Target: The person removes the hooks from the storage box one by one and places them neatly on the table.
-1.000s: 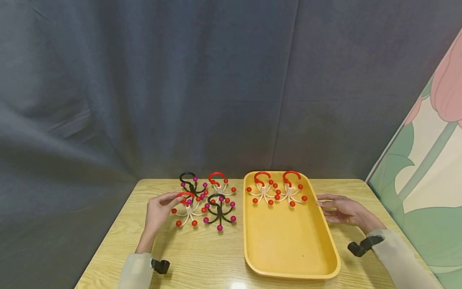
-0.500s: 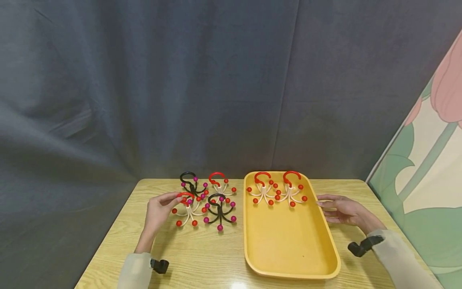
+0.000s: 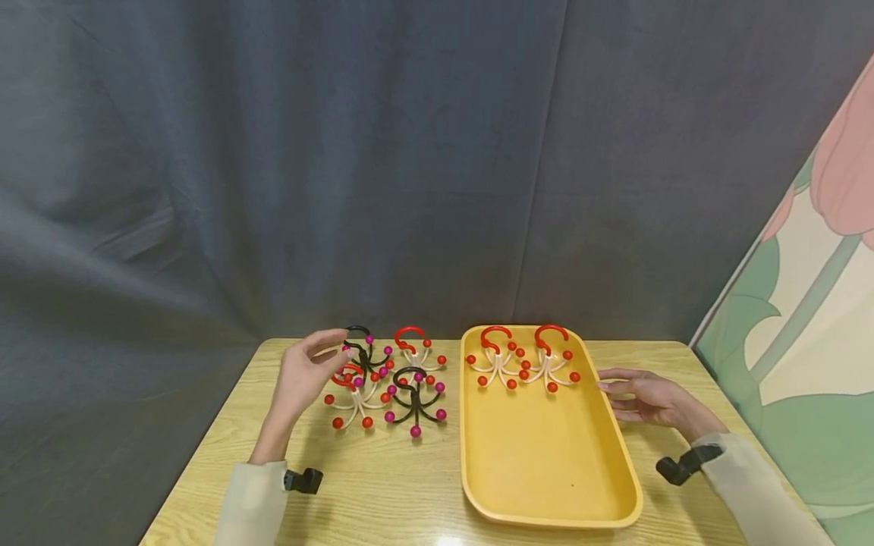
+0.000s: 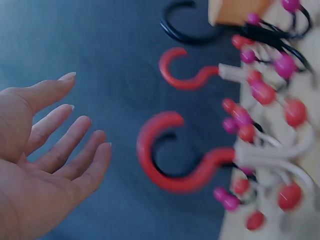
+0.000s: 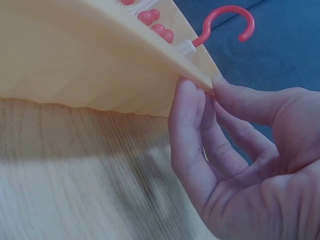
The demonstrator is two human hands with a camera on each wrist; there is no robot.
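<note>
The near red hook (image 3: 358, 396) stands upright on the surface (image 3: 382, 470), crook uppermost, legs splayed; with 12 pointing away from the person, it lies at 4 o'clock from the left hand (image 3: 304, 373). That hand is the nearer one, just beside the crook yet apart from it, thumb and fingers spread and holding nothing. The back black hook (image 3: 363, 358) stands close behind at 1 o'clock, the front black hook (image 3: 415, 396) at 3, the far red hook (image 3: 410, 346) between 1 and 2. Farther toward 3 lies the tray (image 3: 546, 455), its long axis running roughly 12 to 6, its rim pinched by the right hand (image 3: 645, 394). Two red hooks (image 3: 497, 361) stand at its 12 o'clock end; bare floor spans its 6 o'clock half.
</note>
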